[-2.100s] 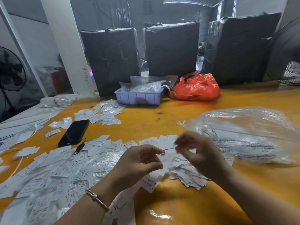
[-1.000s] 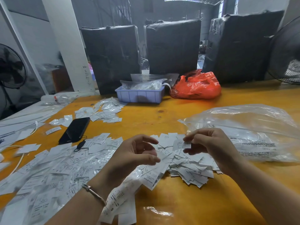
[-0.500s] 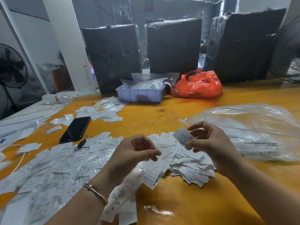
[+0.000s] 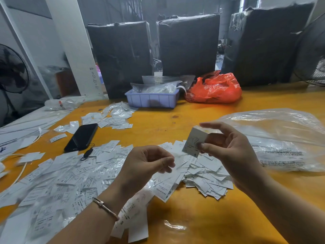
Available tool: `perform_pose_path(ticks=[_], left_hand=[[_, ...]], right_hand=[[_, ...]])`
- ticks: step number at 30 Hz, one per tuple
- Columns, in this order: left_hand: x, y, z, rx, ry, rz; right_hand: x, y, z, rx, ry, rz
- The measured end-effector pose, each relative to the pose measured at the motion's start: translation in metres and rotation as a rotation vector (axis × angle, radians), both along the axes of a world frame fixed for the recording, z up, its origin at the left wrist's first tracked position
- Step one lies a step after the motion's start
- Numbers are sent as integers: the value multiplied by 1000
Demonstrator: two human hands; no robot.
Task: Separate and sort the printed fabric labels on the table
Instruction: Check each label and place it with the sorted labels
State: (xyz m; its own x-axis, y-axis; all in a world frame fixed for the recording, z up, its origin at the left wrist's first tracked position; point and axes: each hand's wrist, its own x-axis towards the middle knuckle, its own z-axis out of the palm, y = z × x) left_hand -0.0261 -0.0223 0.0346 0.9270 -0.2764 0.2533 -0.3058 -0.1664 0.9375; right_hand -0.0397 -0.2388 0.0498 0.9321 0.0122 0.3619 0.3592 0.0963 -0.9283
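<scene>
Pinching one cut label (image 4: 193, 143) between thumb and fingertips, the right hand (image 4: 230, 152) holds it up, just right of the phone-side spread. Left hand (image 4: 144, 166), fingers curled with thumb against forefinger, grips a strip of uncut labels (image 4: 130, 215) that trails toward the viewer. Landmark: black phone (image 4: 81, 136) on the yellow table (image 4: 202, 217). Right of the phone lies a small heap of cut labels (image 4: 207, 180); below it a wide unsorted spread (image 4: 58, 184); beyond it a smaller cluster (image 4: 109, 118). Judgement: early-to-middle stage, most labels still unsorted. Readable: "S" on the held label, "MADE IN CHINA", "XL", "XS". Clear bag (image 4: 281, 138) print too blurred to read.
</scene>
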Motion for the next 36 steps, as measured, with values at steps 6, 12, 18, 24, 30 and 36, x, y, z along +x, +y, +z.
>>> perform_pose_path(ticks=[6,12,18,24,30,36], left_hand=[[-3,-2,3,13,-67,-22],[-4,-2,3,5,-86,-43],[-4,-3,2,11,-83,-74],[-5,-4,2,29,-79,-99],[-5,-2,2,38,-92,-91],[-6,-3,2,57,-102,-109]], right_hand=[[-12,6,7,-92,-210,-27],[-20,14,5,-263,-306,-89],[-21,16,5,-385,-394,-149],[-17,16,0,-441,-400,-172],[-16,14,0,-582,-514,-157],[-14,10,2,-723,-516,-149]])
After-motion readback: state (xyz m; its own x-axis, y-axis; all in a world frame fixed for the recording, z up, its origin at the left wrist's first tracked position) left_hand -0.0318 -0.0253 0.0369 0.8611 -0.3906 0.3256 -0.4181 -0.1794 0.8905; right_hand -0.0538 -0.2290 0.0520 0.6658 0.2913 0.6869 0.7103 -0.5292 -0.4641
